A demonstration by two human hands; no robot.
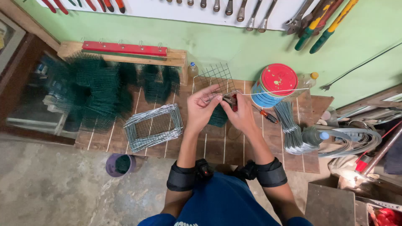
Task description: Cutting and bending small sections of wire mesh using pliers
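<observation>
My left hand (202, 108) pinches the lower edge of a small square panel of wire mesh (217, 77) that stands tilted over the wooden bench. My right hand (240, 114) grips red-handled pliers (231, 101) whose jaws meet the mesh edge between my two hands. A thin straight wire (276, 91) runs from the pliers to the right, across a blue tin with a red lid (272, 85). Both wrists wear black bands.
A stack of bare mesh panels (154, 126) lies left of my hands, with dark green mesh pieces (98, 90) piled behind. Cut wire bundles (293, 127), a screwdriver (264, 115) and a plastic bottle (315, 136) lie right. Tools hang on the wall (322, 21). A purple cup (119, 164) stands on the floor.
</observation>
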